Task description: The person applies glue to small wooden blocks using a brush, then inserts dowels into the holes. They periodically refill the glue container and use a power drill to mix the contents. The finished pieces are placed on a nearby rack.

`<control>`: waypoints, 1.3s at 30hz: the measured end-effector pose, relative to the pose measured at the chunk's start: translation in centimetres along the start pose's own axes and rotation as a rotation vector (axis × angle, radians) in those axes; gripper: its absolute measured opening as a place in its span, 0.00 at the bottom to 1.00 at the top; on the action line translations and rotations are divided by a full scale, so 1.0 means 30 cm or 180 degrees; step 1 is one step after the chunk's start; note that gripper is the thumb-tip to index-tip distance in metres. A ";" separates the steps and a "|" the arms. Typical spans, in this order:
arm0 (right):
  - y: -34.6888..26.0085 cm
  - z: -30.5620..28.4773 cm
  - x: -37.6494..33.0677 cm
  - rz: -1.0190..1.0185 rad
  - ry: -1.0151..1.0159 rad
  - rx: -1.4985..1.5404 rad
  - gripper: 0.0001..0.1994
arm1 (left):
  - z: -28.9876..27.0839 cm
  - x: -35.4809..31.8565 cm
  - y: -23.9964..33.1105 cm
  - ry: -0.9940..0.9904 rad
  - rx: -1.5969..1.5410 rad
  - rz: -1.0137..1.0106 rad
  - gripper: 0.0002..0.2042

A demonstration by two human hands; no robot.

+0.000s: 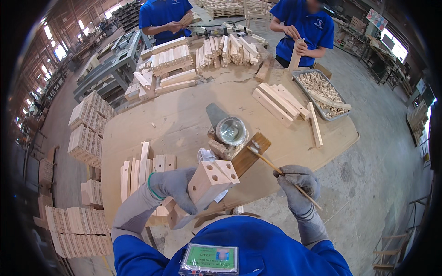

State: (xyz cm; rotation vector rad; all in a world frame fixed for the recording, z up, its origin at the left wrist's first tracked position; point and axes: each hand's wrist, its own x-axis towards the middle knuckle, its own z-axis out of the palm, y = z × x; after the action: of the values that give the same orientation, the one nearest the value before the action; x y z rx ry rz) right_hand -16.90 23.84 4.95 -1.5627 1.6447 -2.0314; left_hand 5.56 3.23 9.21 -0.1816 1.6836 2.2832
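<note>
My left hand [174,185], in a grey glove, is closed around pale wooden blocks [208,183] held side by side. Round drilled holes show in their upturned ends. In my gloved right hand [300,185] is a thin wooden stick [268,162], slanting up and to the left. A whitish dab sits near its tip, over a brown board [258,145]; whether the tip touches the board I cannot tell. Just beyond the board stands a round container [231,130] of cloudy, pale liquid. A crumpled white piece [206,155] lies behind the blocks.
Loose wooden pieces [133,177] lie on the table [184,115] at left, others [276,103] at right. A grey tray [328,117] holds many small dowels. Across the table, two people in blue [165,16] handle wood near stacked pieces [172,60]. More stacks [87,129] stand left.
</note>
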 end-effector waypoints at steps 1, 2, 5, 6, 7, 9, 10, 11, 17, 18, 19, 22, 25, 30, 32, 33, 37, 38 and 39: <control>0.001 -0.001 0.003 -0.0144 0.0000 -0.0062 0.13 | 0.004 0.000 0.001 0.0018 0.0004 0.0021 0.38; 0.002 -0.002 0.012 -0.0290 -0.0001 -0.0124 0.13 | 0.008 0.000 0.002 0.0038 0.0009 0.0044 0.38; 0.010 -0.011 0.031 -0.0594 -0.0036 -0.0300 0.12 | -0.001 -0.007 -0.013 0.0012 0.0036 0.0028 0.38; 0.013 -0.017 0.036 -0.0673 -0.0053 -0.0359 0.12 | -0.006 -0.009 -0.019 -0.0013 0.0046 0.0009 0.38; 0.014 -0.023 0.047 -0.0772 -0.0098 -0.0402 0.12 | -0.004 -0.011 -0.017 0.0007 0.0039 -0.0022 0.38; 0.007 -0.036 0.066 -0.0976 -0.0185 -0.0497 0.11 | 0.000 -0.011 -0.008 0.0038 0.0034 -0.0079 0.38; -0.001 -0.039 0.068 -0.0517 -0.0005 0.0020 0.10 | 0.000 -0.008 -0.009 0.0014 0.0032 -0.0063 0.38; -0.010 -0.038 0.068 -0.0046 0.0171 0.0548 0.10 | 0.000 -0.008 -0.016 0.0002 0.0020 -0.0054 0.38; -0.091 -0.070 0.202 0.1513 0.0523 0.1703 0.05 | 0.001 -0.002 -0.027 0.0075 0.0168 -0.0280 0.39; -0.085 -0.066 0.199 0.1528 0.0422 0.1624 0.05 | -0.002 -0.001 -0.027 0.0064 0.0217 -0.0289 0.40; -0.084 -0.060 0.195 0.1542 0.0322 0.1543 0.05 | 0.001 0.001 -0.025 0.0064 0.0137 -0.0239 0.40; -0.075 -0.050 0.199 0.1577 0.0265 0.1531 0.06 | 0.014 -0.007 -0.022 0.0181 0.0026 -0.0164 0.40; -0.053 -0.043 0.174 0.1362 0.0520 0.1615 0.07 | 0.014 -0.007 -0.030 0.0277 0.0059 -0.0170 0.41; -0.049 -0.039 0.122 0.0810 0.0693 0.1692 0.08 | 0.007 0.010 -0.041 0.0219 -0.0175 -0.0075 0.42; -0.037 -0.034 0.097 0.0507 0.0458 0.1722 0.09 | -0.007 0.013 -0.048 0.0152 -0.0102 -0.0105 0.42; -0.039 -0.025 0.088 0.0494 0.0438 0.1658 0.09 | -0.011 0.015 -0.052 0.0114 -0.0065 -0.0125 0.43; -0.033 -0.008 0.080 0.0541 0.0440 0.1636 0.10 | -0.009 0.018 -0.059 0.0194 -0.0201 -0.0045 0.43; -0.035 -0.005 0.081 0.0539 0.0432 0.1622 0.10 | -0.010 0.016 -0.060 0.0202 -0.0177 -0.0050 0.43; -0.033 -0.005 0.081 0.0538 0.0441 0.1574 0.09 | -0.011 0.014 -0.061 0.0210 -0.0153 -0.0055 0.43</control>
State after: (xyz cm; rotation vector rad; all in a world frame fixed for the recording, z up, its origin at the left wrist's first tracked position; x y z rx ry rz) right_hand -17.67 22.85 7.25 -1.1004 1.1331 -2.2617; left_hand 5.70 3.48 7.32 -0.2837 1.6529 2.3304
